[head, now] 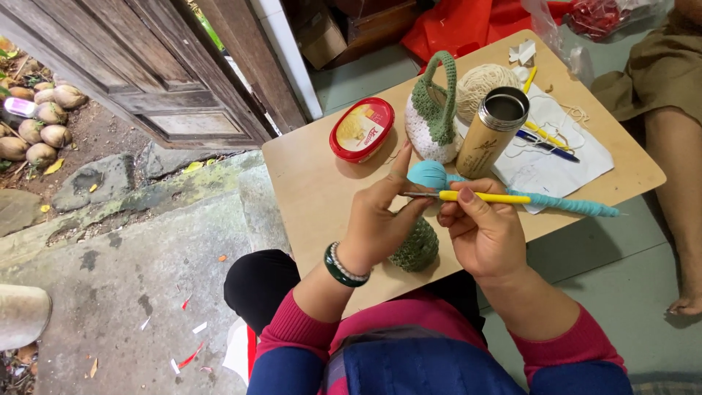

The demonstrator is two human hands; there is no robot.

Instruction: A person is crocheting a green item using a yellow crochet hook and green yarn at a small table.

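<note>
Over the wooden board [314, 190], left hand [376, 223] clasping green crochet piece [417, 249], right hand [486, 234] pinching yellow-handled hook [479, 197]; likely dropped stitch if yarn slackens.

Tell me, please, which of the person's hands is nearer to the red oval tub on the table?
The left hand. It sits just below and right of the red oval tub, its forefinger reaching up toward it. The right hand, holding the yellow crochet hook, lies farther right.
</note>
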